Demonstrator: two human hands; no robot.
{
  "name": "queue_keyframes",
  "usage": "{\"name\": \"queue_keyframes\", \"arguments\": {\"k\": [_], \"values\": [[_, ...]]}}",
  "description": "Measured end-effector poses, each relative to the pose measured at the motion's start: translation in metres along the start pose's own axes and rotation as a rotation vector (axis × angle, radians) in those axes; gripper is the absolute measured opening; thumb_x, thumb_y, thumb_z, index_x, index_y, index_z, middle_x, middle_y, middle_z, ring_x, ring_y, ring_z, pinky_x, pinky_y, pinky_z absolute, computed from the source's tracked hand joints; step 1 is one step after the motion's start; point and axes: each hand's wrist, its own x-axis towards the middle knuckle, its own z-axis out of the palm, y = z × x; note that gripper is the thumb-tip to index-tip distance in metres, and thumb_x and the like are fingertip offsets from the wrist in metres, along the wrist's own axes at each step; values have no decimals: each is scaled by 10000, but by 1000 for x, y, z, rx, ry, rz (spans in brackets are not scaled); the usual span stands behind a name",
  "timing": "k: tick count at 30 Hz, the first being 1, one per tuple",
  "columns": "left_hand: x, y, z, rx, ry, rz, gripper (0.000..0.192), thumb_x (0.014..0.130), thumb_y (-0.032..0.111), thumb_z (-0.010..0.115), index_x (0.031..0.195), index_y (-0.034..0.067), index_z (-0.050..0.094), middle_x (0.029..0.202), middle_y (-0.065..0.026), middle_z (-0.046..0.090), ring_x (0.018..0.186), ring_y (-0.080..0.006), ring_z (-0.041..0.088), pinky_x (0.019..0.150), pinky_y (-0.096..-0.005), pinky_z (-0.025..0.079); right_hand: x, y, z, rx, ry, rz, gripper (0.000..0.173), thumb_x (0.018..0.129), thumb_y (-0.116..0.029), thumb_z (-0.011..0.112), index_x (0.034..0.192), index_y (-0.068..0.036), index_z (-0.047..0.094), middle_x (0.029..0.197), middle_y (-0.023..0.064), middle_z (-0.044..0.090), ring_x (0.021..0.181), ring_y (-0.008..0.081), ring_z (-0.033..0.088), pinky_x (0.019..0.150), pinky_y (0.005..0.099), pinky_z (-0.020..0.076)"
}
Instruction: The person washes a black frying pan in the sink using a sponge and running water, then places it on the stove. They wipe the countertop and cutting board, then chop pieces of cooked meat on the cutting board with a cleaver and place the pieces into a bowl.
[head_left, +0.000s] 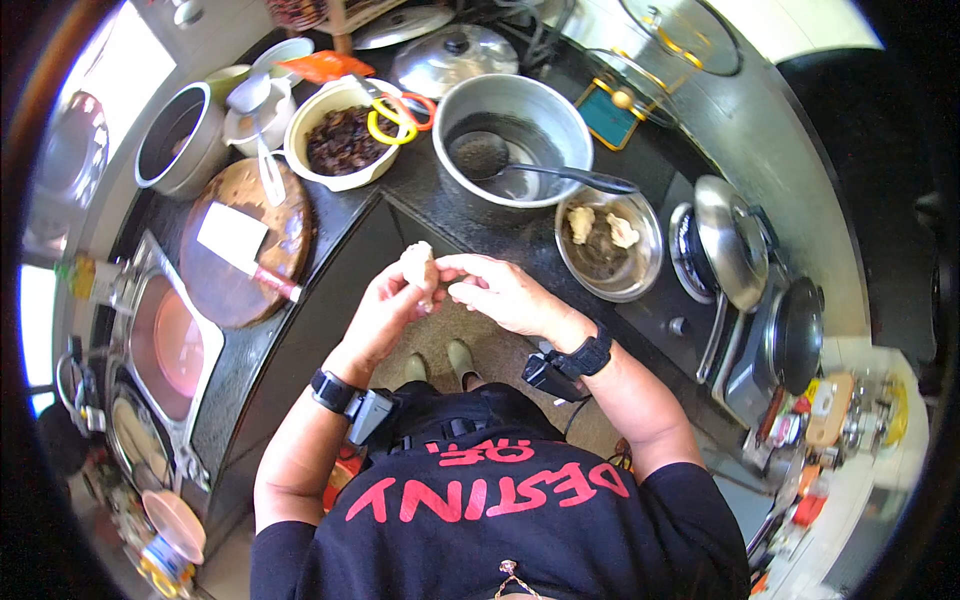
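Observation:
In front of my body, over the gap before the counter corner, my left hand (386, 304) grips a pale, lumpy piece of food (418, 271), which looks like raw dough or meat. My right hand (499, 292) is beside it, its fingertips at the piece's right side; whether they pinch it is unclear. Two similar pale pieces (580, 224) lie in a steel bowl (651, 259) to the right. Behind that bowl stands a deep metal pot (570, 127) with a black ladle (555, 172) in it. A cream bowl (296, 142) of dark chopped food holds scissors (394, 124) at its edge.
At left, a cleaver (232, 236) lies on a round wooden chopping board (217, 292), beside a sink (206, 337) with a pink basin. Pots and a pot lid (455, 60) stand along the back. A lidded pan (731, 244) and a black pan (799, 337) stand at right.

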Motion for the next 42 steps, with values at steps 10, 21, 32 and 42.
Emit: {"name": "queue_keyframes", "arguments": {"k": [10,21,32,42], "values": [[-97,25,-90,-462,237,148,446,936,150,551,1360,68,441,1136,-109,617,964,-221,649,855,-401,558,99,5,72,-427,5,-91,310,882,-175,614,1149,-17,619,1019,138,648,821,212,635,779,335,524],[-178,64,-255,-12,660,288,334,944,169,578,1245,24,570,966,-6,647,753,-65,571,666,-209,472,243,41,227,-1104,87,-173,522,804,-240,684,1265,-102,483,1129,160,514,1035,343,564,870,434,498],[-114,58,-335,1036,1187,420,281,857,160,668,1124,74,650,902,-119,646,788,-214,645,728,-288,513,241,23,236,-649,150,-206,394,896,-128,584,1250,-27,444,1022,234,613,953,400,621,813,416,507],[-120,43,-338,391,1180,412,132,845,92,696,928,4,644,847,-51,680,714,-94,621,688,-243,513,262,-6,266,-646,80,-513,342,913,-124,587,1208,0,466,905,192,616,806,373,637,674,420,511]]}}
